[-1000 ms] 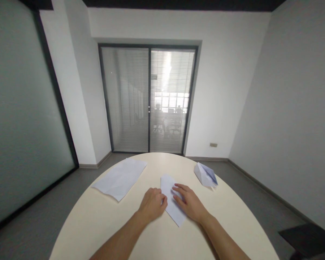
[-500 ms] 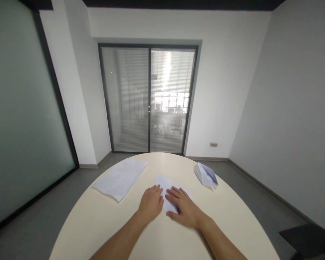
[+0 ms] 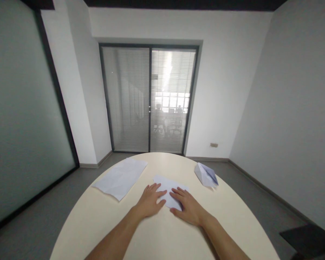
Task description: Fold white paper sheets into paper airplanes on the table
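Observation:
A white sheet of paper [image 3: 168,198] lies on the table in front of me, partly covered by both hands. My left hand [image 3: 151,200] rests on its left side with the fingers stretched out and the thumb apart. On the right side of the sheet lies my right hand [image 3: 186,205], fingers spread flat. Neither hand grips the paper. Whether the sheet has folds under my hands cannot be made out.
The round cream table [image 3: 154,238] fills the foreground. At its left edge lies a larger creased paper sheet [image 3: 121,177]. A folded paper piece [image 3: 206,176] stands near the right edge. A dark flat object [image 3: 311,240] is at the lower right, beyond the table.
My hands have moved slightly apart, the left one leftward and the right one a little to the right. The paper between them has turned slightly, and more of it shows.

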Action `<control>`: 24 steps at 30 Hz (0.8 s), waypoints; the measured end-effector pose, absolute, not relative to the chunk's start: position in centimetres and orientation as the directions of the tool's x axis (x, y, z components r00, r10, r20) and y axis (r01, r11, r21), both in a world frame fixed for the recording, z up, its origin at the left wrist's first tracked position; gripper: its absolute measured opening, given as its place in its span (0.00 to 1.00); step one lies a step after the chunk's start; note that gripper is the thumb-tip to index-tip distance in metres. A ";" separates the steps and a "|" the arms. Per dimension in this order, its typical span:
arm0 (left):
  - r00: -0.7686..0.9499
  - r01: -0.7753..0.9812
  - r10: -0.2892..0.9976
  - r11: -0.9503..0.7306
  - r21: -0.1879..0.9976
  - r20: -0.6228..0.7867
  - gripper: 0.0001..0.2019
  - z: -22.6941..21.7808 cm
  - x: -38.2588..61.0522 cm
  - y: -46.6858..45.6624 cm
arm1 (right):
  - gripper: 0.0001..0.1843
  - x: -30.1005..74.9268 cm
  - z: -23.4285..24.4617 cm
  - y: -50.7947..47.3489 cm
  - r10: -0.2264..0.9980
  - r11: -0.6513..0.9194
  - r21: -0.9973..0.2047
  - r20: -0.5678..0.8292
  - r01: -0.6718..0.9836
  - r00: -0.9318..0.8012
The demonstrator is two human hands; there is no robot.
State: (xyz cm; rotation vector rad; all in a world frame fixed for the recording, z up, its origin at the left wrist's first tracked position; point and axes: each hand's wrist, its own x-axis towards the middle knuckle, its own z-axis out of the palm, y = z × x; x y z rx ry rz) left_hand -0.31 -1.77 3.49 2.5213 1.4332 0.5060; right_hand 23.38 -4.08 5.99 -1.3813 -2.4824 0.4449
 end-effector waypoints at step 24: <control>0.311 0.891 0.937 -0.346 0.295 0.160 0.32 3.0 -0.4 -1.5 | 0.39 24.5 5.9 -3.5 0.837 0.519 -0.459 0.101 0.721 -0.538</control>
